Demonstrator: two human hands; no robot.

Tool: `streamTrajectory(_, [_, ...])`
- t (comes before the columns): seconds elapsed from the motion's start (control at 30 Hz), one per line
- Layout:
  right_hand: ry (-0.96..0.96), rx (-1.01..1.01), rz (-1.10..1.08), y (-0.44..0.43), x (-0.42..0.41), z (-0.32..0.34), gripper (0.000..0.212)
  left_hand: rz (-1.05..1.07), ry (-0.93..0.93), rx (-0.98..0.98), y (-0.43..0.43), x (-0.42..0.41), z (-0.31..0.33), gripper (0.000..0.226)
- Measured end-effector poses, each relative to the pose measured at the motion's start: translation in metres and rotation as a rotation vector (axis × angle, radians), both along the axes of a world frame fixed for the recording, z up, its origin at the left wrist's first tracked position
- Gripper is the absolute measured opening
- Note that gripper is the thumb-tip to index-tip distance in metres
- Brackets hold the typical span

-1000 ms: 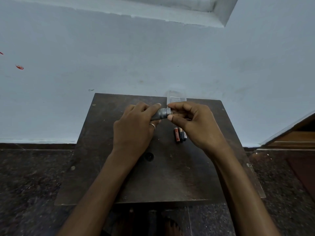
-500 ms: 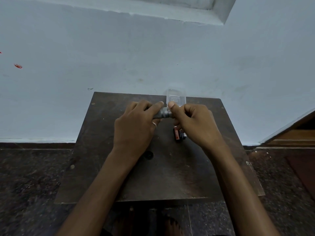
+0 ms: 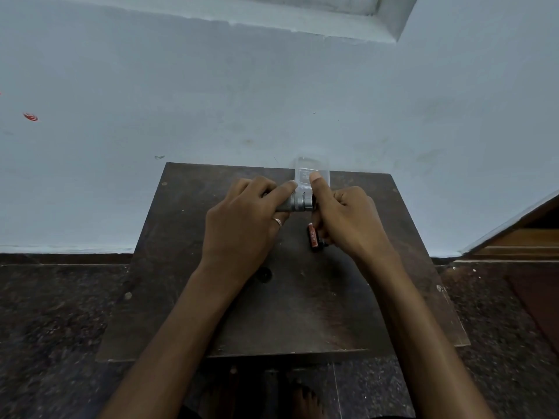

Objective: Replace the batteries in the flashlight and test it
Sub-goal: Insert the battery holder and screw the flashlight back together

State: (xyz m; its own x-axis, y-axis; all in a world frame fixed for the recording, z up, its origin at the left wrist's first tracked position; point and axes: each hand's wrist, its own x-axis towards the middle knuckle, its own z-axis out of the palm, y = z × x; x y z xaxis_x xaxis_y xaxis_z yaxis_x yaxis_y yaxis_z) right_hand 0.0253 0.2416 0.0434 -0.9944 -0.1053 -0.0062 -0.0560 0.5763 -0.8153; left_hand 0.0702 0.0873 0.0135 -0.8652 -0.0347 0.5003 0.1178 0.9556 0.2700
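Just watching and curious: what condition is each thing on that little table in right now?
Flashlight: lying sideways above the table, gripped by both hands.
Left hand: wrapped around its body.
Right hand: at its end.
Batteries: loose on the table.
Clear plastic case: at the far edge.

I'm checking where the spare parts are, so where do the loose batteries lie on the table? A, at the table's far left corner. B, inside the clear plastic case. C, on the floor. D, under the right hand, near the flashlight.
D: the batteries lie on the table, partly hidden beneath the right hand, just nearer than the flashlight.
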Motion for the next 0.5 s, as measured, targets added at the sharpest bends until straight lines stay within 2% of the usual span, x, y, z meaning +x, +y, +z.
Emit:
streamTrajectory(0.1, [0.089,0.077,-0.020,-0.001,-0.001,-0.003,0.075,0.001,0.009,-0.014,-0.001,0.000,-0.001,0.042])
streamTrajectory(0.17, [0.179,0.101,-0.044,-0.002,-0.001,-0.005,0.065,-0.006,0.016,-0.022,-0.002,-0.001,-0.001,0.041])
streamTrajectory(0.27, [0.232,-0.048,-0.066,-0.003,-0.002,-0.005,0.043,-0.013,0.018,-0.029,-0.001,-0.001,-0.003,0.040])
streamTrajectory(0.37, [0.136,-0.175,0.011,0.001,-0.001,-0.003,0.033,0.014,0.014,-0.008,-0.003,-0.002,-0.003,0.040])
streamTrajectory(0.47, [-0.051,-0.305,0.166,0.012,-0.001,0.003,0.007,0.019,0.033,-0.009,-0.006,-0.003,-0.004,0.040])
streamTrajectory(0.5, [-0.085,-0.311,0.189,0.016,-0.002,0.003,0.012,0.009,0.040,-0.017,-0.007,-0.003,-0.004,0.040])
